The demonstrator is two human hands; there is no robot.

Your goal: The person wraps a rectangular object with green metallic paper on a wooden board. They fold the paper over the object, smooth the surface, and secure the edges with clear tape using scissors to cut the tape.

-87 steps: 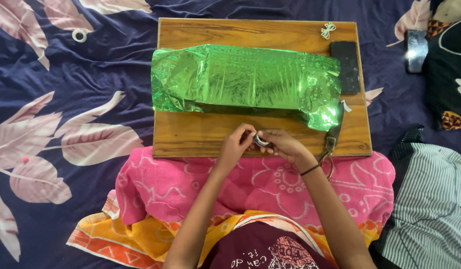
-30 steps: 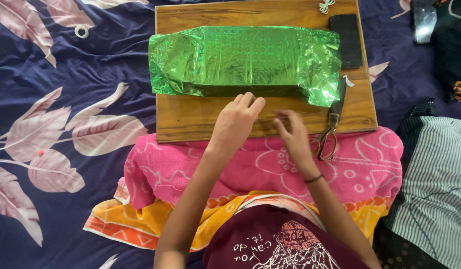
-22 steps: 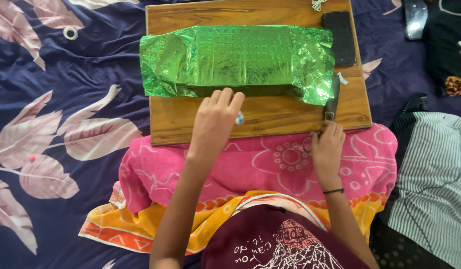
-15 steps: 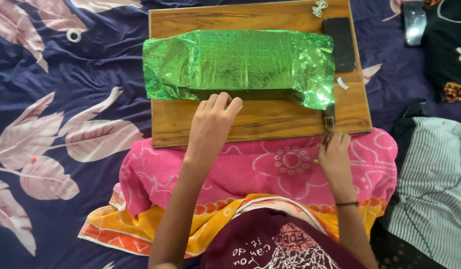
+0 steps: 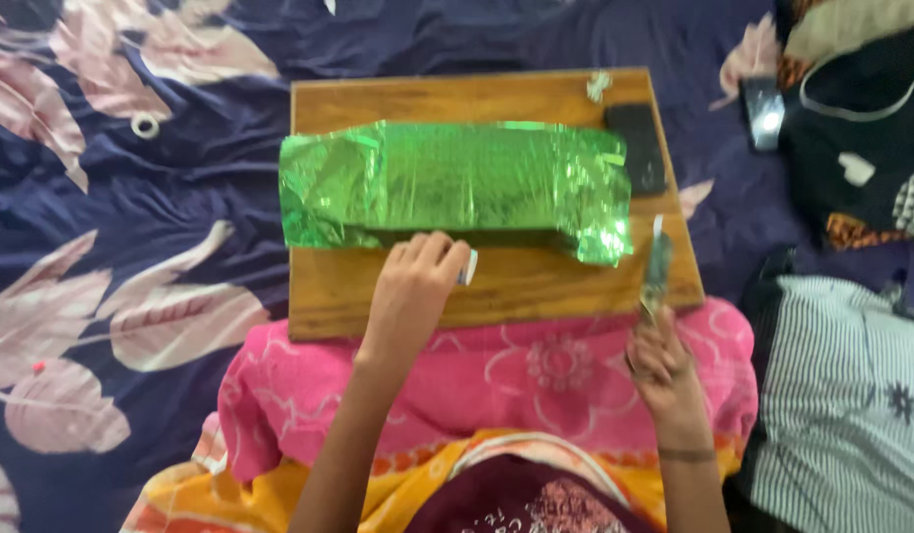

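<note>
Green metallic foil wraps a long box-shaped parcel [image 5: 452,183] lying across a wooden board [image 5: 496,291] that rests on the lap over a pink cloth. The left hand [image 5: 415,288] sits on the board just below the parcel, fingers curled around a small roll of tape [image 5: 467,266]. The right hand [image 5: 659,360] grips the handles of a pair of scissors [image 5: 656,268], blades raised beside the parcel's loose right end. So close to the crinkled foil, the blades could snag or tear it; the board could tilt on the soft lap.
</note>
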